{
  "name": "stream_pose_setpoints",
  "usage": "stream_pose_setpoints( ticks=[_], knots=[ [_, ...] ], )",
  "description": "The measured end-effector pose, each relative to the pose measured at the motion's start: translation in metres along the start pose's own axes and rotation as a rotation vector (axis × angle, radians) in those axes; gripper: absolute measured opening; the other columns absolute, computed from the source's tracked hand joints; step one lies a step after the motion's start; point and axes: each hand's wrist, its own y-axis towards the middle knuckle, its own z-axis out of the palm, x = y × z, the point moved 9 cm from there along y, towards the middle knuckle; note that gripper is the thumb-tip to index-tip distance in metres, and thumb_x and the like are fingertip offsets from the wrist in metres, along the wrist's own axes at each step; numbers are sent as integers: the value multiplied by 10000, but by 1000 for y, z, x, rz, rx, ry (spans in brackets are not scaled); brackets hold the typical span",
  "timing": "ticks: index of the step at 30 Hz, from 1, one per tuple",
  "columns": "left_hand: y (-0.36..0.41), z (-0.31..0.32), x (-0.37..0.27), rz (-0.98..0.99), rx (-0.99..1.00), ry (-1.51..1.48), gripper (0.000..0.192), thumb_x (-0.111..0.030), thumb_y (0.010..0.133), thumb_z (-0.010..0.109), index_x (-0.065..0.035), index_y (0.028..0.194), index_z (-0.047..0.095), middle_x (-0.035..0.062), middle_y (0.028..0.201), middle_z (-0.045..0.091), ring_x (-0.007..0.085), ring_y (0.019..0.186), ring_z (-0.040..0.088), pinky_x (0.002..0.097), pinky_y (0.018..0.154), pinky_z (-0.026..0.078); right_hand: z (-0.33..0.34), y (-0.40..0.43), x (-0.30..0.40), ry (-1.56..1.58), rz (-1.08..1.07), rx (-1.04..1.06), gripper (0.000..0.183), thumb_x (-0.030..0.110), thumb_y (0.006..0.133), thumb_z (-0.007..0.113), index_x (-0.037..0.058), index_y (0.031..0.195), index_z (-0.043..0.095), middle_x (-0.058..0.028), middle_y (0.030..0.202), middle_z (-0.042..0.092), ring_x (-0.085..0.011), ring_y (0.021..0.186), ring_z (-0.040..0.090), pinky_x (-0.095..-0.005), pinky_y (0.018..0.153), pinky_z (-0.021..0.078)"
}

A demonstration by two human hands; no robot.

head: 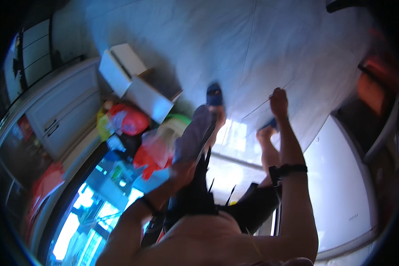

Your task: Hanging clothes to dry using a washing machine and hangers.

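My left hand (183, 172) is low in front of my left thigh, blurred, and closed around the lower end of a long grey-blue item (193, 133). The item looks like folded cloth; it covers part of my left leg. My right hand (279, 101) reaches forward above the floor, its fingers curled into a fist. A thin dark stick or wire (256, 109) crosses at the fist, sticking out on both sides, and seems held in it. My feet, in dark blue slippers (214, 94), stand on the floor.
To the left lie a white open box (149, 96), a red plastic bag (129, 118), another red bag (149, 161) and a pale bin with a green rim (179, 117). A white cabinet (65, 109) lines the left side. A white appliance (335, 193) stands at the right.
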Motion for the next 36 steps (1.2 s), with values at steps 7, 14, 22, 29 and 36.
stream_pose_setpoints(
  ticks=[7, 14, 22, 29, 36],
  knots=[
    [6, -52, -8, -103, -220, -140, 197, -223, 942, 655, -63, 1049, 695, 173, 878, 689, 333, 812, 683, 424, 707, 523, -230, -111, 96, 1251, 198, -104, 313, -129, 900, 446, 2, 1170, 534, -98, 929, 613, -248, 876, 708, -334, 773, 570],
    [111, -246, -198, -52, -165, -416, 340, -210, 1001, 592, -19, 1280, 618, 150, 947, 719, 104, 849, 625, 286, 783, 512, -481, -222, 89, 865, -11, -252, 442, -164, 802, 420, -4, 1202, 519, -205, 1172, 568, -322, 1067, 617, -351, 922, 500],
    [128, -433, -421, 325, -291, -148, 342, -178, 1009, 593, -30, 1316, 613, 113, 1096, 723, 113, 968, 636, 276, 854, 507, -615, -291, 33, 638, 242, -669, 180, 13, 948, 540, 1, 1123, 578, -204, 1023, 662, -359, 866, 666, -428, 796, 542],
    [117, -534, -568, 627, -101, -642, 343, -198, 1027, 590, -22, 1321, 612, 37, 1093, 702, 75, 951, 612, 235, 836, 502, -674, -292, 34, 1198, 372, -807, 124, 125, 1015, 550, 9, 1032, 589, -73, 775, 588, -120, 727, 551, -261, 686, 462],
    [99, -549, -639, 716, 273, -907, 323, -187, 1015, 606, -14, 1288, 621, 18, 1085, 695, 82, 945, 630, 246, 837, 524, -726, -201, 70, 1146, 334, -1035, 492, 358, 800, 833, 14, 1042, 578, -108, 857, 660, -203, 801, 632, -337, 762, 510]
  ],
)
